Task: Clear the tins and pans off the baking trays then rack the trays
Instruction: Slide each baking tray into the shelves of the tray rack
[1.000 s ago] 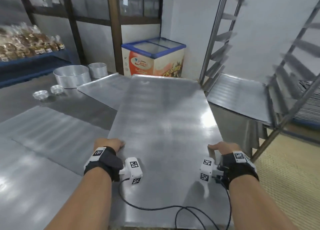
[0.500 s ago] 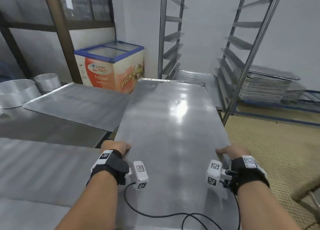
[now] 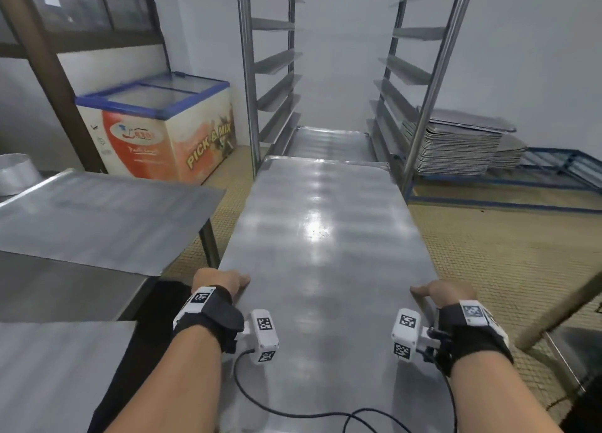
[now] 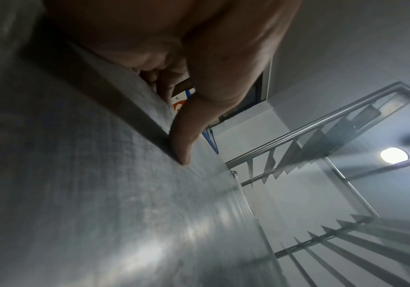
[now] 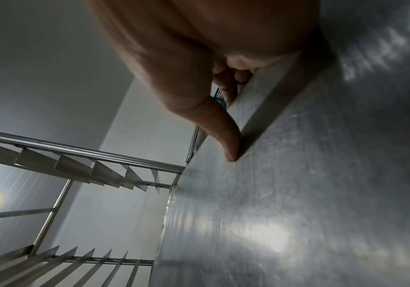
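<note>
Both hands [image 3: 221, 281] [image 3: 448, 294] grip tray [image 3: 325, 237] side edges — thumbs on top.

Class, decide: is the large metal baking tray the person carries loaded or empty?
Empty: the large metal baking tray shows only bare, shiny metal, held at its sides by left hand and right hand.

Left hand [image 3: 219, 282] and right hand [image 3: 445, 295] forward, forearms parallel, thumbs on top, fingers curled under

Chest freezer [image 3: 163, 126] by wall; ceiling lamp [image 4: 394, 155] lit.
</note>
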`<action>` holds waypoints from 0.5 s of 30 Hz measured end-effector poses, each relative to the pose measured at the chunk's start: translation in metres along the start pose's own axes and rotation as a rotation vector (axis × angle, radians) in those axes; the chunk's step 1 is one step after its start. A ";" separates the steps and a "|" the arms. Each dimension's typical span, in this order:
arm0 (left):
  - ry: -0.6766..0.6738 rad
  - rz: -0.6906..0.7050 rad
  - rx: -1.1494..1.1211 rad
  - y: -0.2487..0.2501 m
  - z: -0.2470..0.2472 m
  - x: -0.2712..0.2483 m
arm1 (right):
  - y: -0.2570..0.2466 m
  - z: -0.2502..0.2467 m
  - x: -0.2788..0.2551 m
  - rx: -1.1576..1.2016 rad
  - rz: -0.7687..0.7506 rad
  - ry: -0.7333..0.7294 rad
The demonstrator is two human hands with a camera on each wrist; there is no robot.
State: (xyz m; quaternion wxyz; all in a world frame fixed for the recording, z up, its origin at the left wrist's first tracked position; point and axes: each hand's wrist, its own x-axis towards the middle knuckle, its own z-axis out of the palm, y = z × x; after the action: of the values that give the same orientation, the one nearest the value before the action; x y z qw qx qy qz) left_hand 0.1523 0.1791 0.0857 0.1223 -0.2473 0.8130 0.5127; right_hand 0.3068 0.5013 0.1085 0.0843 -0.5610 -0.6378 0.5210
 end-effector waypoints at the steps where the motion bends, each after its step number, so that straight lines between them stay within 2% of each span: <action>1: -0.007 -0.010 0.006 0.004 0.005 0.006 | -0.003 0.003 0.005 0.010 0.020 -0.004; 11: -0.002 -0.058 0.078 0.055 0.053 0.071 | -0.053 0.040 0.071 0.001 0.079 -0.037; 15: -0.004 -0.061 0.072 0.082 0.075 0.098 | -0.083 0.056 0.097 0.002 0.080 -0.008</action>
State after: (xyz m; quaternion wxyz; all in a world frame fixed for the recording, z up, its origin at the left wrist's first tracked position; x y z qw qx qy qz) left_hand 0.0215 0.2477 0.0716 0.1481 -0.2662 0.8230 0.4794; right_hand 0.1818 0.5618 0.1002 0.0615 -0.5839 -0.6147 0.5267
